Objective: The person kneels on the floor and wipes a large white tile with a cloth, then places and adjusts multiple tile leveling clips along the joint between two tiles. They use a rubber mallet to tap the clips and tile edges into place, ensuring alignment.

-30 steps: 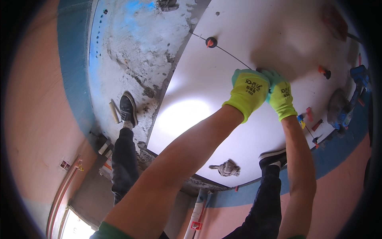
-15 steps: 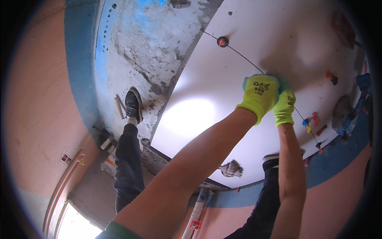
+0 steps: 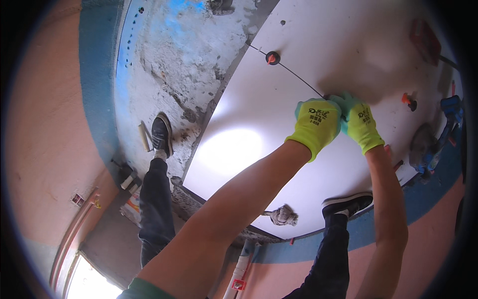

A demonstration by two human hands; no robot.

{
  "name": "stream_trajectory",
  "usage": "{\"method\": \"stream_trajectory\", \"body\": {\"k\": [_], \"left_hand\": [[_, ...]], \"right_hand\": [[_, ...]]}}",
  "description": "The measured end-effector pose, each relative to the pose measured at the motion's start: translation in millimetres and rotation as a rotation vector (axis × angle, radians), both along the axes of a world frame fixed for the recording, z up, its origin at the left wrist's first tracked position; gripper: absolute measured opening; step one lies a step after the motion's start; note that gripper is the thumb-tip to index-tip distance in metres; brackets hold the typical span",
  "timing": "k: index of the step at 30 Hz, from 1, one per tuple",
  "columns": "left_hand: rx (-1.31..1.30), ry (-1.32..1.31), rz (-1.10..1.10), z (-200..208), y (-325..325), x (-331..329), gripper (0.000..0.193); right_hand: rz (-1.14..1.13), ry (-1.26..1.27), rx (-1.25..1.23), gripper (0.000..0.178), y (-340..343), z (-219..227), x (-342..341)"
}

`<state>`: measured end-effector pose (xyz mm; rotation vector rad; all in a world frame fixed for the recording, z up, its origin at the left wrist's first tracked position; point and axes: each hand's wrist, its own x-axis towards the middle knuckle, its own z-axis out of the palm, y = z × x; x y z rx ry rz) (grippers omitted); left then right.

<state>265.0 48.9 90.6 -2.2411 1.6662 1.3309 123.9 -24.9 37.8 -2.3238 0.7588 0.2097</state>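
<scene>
Both my hands wear yellow-green gloves with teal palms and meet over the dark seam (image 3: pixel 298 77) between large white floor tiles (image 3: pixel 298 169). My left hand (image 3: pixel 314 122) is closed, its fingers curled out of sight beneath it. Against it, my right hand (image 3: pixel 357 117) curls its fingers inward. A small dark bit of something shows at the fingers, but the gloves hide what they grip. Farther along the seam sits a round black tile leveler (image 3: pixel 272 58) with an orange-red knob. Another orange-and-black leveler (image 3: pixel 409 101) lies to the right of my hands.
A blue-handled tool (image 3: pixel 450 107) and a dark rounded thing (image 3: pixel 423 144) lie at the right. A red block (image 3: pixel 424 42) is at the far right. A grey crumpled clump (image 3: pixel 285 215) rests near the tile's near edge. Rough concrete (image 3: pixel 194 74) borders the tiles on the left.
My right hand has turned and its forearm has swung right, with the wrist farther from my left hand. The view has shifted slightly. My right shoe now shows more fully.
</scene>
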Motion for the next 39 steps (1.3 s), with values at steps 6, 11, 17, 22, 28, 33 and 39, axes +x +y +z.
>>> {"method": "stream_trajectory", "body": {"k": [6, 11, 17, 22, 28, 33, 39], "left_hand": [[-0.002, 0.083, 0.05, -5.8, 3.2, -0.8, 0.013], [-0.028, 0.191, 0.038, -10.6, 7.9, 9.9, 0.015], [-0.014, 0.171, 0.054, -10.7, 4.4, 5.4, 0.011], [-0.253, -0.019, -0.023, -20.9, 10.3, -20.0, 0.007], [-0.083, 0.377, 0.613, -19.0, 14.1, -21.3, 0.009], [0.045, 0.081, -0.141, -7.2, 7.7, 36.9, 0.031], [0.141, -0.342, -0.446, -23.6, -11.6, 45.1, 0.04]], "right_hand": [[-0.235, -0.128, -0.054, 0.027, 25.9, -7.2, -8.4], [-0.193, -0.092, 0.048, 0.03, 22.7, -8.4, -14.5], [-0.091, -0.104, -0.165, 0.022, 24.0, -24.8, -15.0], [-0.135, -0.181, -0.413, 0.025, 46.1, -39.7, -11.7], [-0.449, -0.007, -0.437, 0.032, 80.3, -37.1, 1.5], [-1.186, -0.095, 0.113, 0.041, 104.3, -1.1, 9.0], [-1.398, 0.407, 0.352, 0.039, 138.4, 20.6, -5.2]]}}
